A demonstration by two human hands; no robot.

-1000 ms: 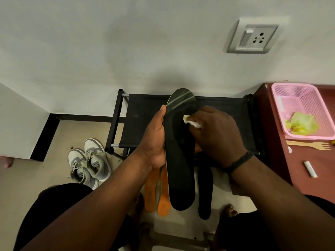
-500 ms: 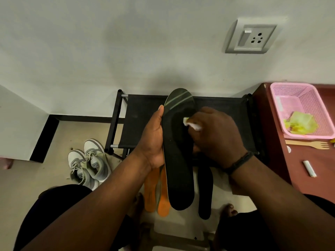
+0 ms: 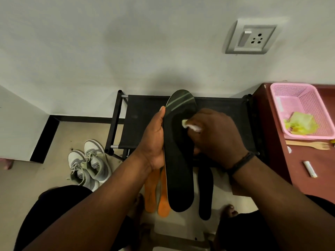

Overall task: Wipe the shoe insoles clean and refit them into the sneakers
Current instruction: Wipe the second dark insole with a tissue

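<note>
My left hand [image 3: 154, 142] grips a long black insole [image 3: 178, 160] by its left edge and holds it upright in front of me, toe end up. Against the upper part of that insole my right hand [image 3: 215, 136] presses a small white wipe [image 3: 190, 125], fingers curled round it. Below, on the floor, lie two orange insoles [image 3: 154, 192] and another black insole [image 3: 205, 192], partly hidden by the held one. A pair of grey-and-white sneakers [image 3: 88, 163] stands on the floor at the left.
A black shoe rack [image 3: 143, 113] stands against the wall behind my hands. To the right is a dark red table [image 3: 297, 160] with a pink basket [image 3: 290, 98] holding yellow cloth, a wooden fork [image 3: 308, 144] and a small white stick [image 3: 310, 169].
My right hand with the wipe has shifted slightly along the upper part of the insole. The left hand and the insole stay almost still.
</note>
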